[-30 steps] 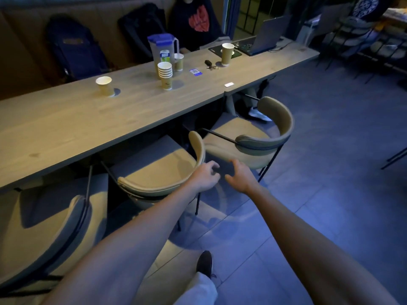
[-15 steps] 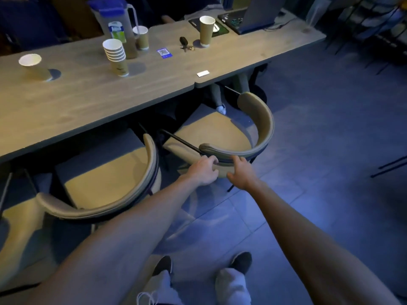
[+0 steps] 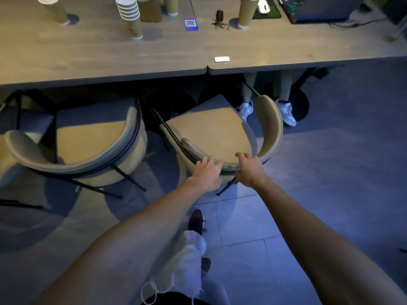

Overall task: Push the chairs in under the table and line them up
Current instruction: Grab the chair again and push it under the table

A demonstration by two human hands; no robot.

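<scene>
Head view, looking steeply down. Right-hand chair (image 3: 220, 128) stands just in front of the table (image 3: 154, 56), skewed: its seat front corner points far and slightly left, toward the table edge and just under it, while its curved backrest wraps from near-left round to the right side, so the seat's front-to-back axis runs diagonally to the table's long edge. Left hand (image 3: 206, 172) lies on the near part of the backrest with fingers curled over the top rim, gripping it; right hand (image 3: 250, 169) is on the same rim just to the right, fingers bent over the top and thumb below, also gripping. Second chair (image 3: 88, 142) stands to the left, seat front tucked under the table edge, backrest toward the near side, roughly square to the table; part of a third chair shows at the far-left frame edge. The table is pale wood, two tops butted at a seam, carrying a stack of paper cups (image 3: 130, 14), single cups, keys (image 3: 220, 19) and a small white card (image 3: 222, 59). Floor (image 3: 319, 194) is grey tile under bluish light. Another person's white shoes (image 3: 286, 113) show under the table.
</scene>
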